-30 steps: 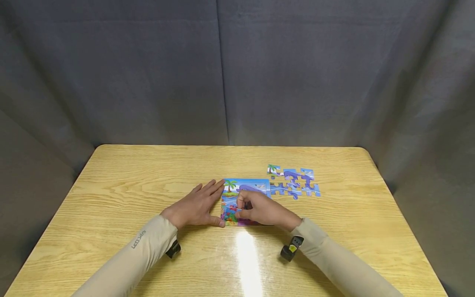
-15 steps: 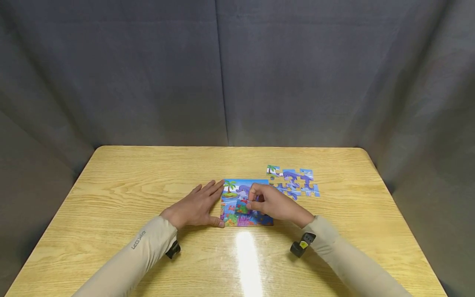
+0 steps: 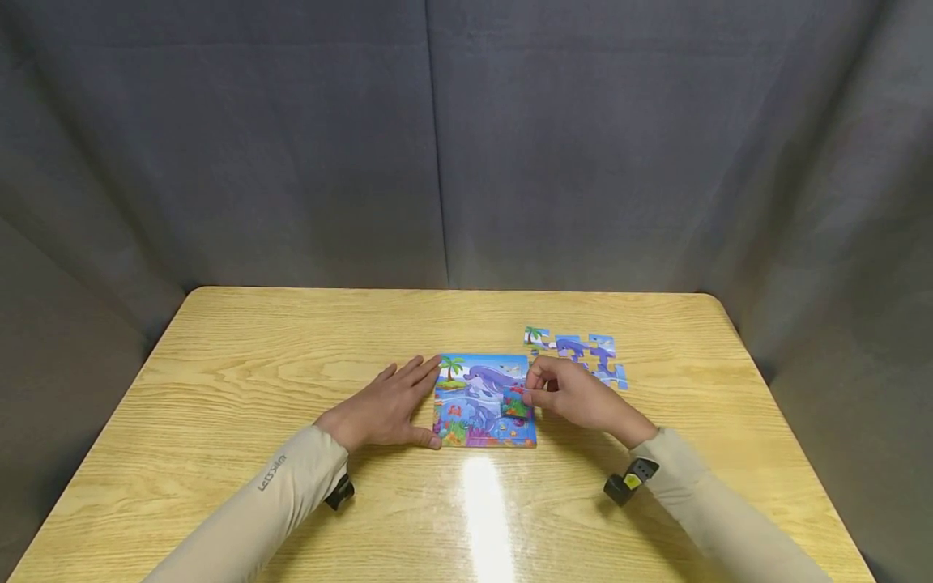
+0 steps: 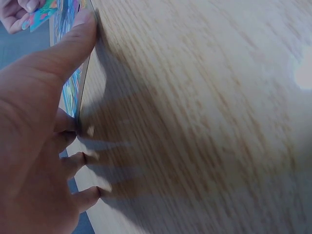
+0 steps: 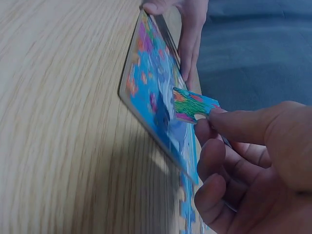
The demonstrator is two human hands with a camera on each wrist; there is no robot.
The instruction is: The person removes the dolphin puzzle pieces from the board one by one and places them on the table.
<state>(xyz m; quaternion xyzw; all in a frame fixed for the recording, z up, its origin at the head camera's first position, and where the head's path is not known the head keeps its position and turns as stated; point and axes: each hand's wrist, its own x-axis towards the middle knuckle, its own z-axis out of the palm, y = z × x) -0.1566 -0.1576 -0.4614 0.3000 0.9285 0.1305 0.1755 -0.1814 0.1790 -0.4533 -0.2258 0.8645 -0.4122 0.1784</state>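
A puzzle board printed with a dolphin, palm tree and reef lies on the table. My left hand rests along its left side with fingers spread, and in the left wrist view the thumb lies on the board's edge. Between thumb and index finger, my right hand pinches a puzzle piece with green weed and red shapes. That piece is raised, tilted, over the right part of the board. In the right wrist view, the other fingers of this hand are curled without holding anything.
Beyond the board's upper right corner, several dolphin puzzle pieces lie on the wooden table; the right hand covers some of them in the head view. A grey curtain hangs behind the table.
My right hand has moved rightward across the board with the puzzle piece still pinched, uncovering the printed dolphin and reef. My left hand has stayed in place.
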